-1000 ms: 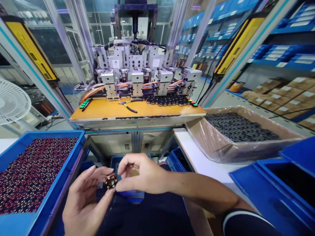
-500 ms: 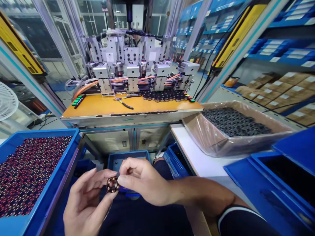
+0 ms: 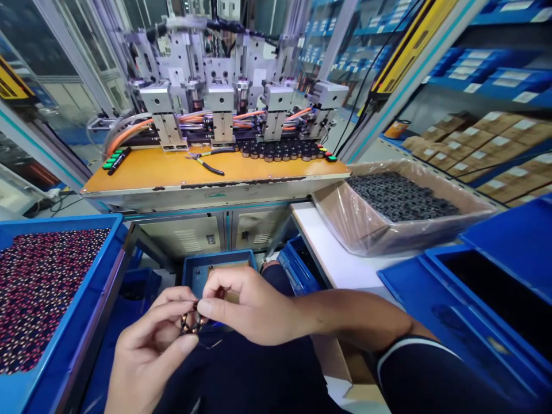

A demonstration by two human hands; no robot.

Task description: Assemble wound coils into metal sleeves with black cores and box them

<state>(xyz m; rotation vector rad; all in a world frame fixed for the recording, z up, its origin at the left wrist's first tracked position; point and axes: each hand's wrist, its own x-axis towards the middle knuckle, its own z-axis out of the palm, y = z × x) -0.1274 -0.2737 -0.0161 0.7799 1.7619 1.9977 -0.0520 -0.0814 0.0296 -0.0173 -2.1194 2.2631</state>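
A small ring-shaped motor stator (image 3: pixel 192 323) with copper windings and a dark frame is held above my lap. My left hand (image 3: pixel 150 339) grips it between thumb and fingertips. At its upper right edge, my right hand (image 3: pixel 245 305) is closed in a pinch, thumb against the bent fingers. What those fingertips hold is too small to make out. A thin wire (image 3: pixel 213 345) shows just below the stator. Behind the hands stands a blue bin (image 3: pixel 188 270) with a few small pieces in it.
To the left, a blue tray (image 3: pixel 112 230) holds many red-and-copper parts. Ahead is a machine on an orange worktop (image 3: pixel 159 172), with pliers (image 3: pixel 211 168) and rows of black round parts (image 3: pixel 276 150). A plastic-lined box (image 3: pixel 371 230) of dark parts sits right, beside a blue crate (image 3: pixel 435 259).
The view has tilted down and shifted slightly. The stator has turned a little in my left hand, and my right fingertips now pinch at its top edge. A thin wire shows below it.
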